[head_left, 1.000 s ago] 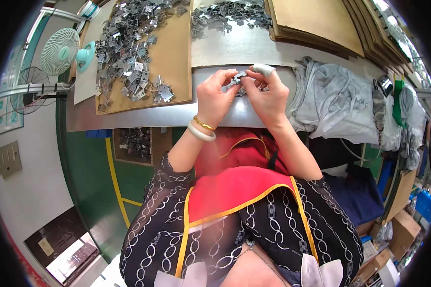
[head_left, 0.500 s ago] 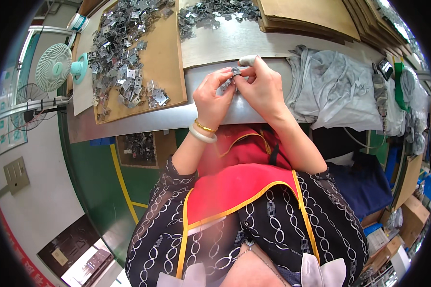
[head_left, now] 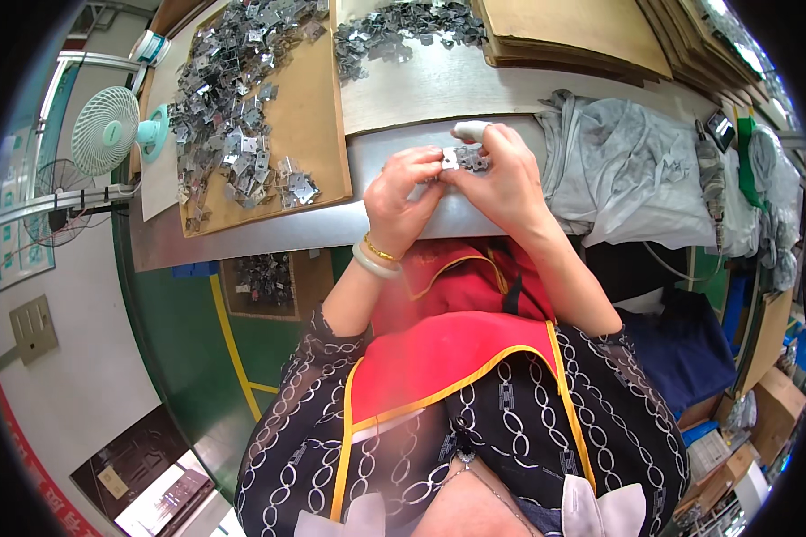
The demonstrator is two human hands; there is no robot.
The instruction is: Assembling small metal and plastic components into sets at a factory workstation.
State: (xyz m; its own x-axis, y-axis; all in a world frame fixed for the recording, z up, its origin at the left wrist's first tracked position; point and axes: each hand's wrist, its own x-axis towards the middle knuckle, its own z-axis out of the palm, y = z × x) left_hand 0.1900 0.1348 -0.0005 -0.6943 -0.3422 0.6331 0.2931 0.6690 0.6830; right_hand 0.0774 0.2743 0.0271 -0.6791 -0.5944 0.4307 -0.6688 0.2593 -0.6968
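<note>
Left hand (head_left: 398,199), fingers curled, and right hand (head_left: 503,183), half closed, pinch metal parts (head_left: 451,159) between them. Loose pile (head_left: 246,152) on board (head_left: 306,116), left.

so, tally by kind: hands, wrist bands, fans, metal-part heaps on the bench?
Hands: 2 (left hand, right hand)
Wrist bands: 2 (gold bracelet, white bangle)
Fans: 2 (pale green fan, dark fan)
Heaps: 2 (cardboard heap, far heap); single parts overlap too much to count
Total: 8
</note>
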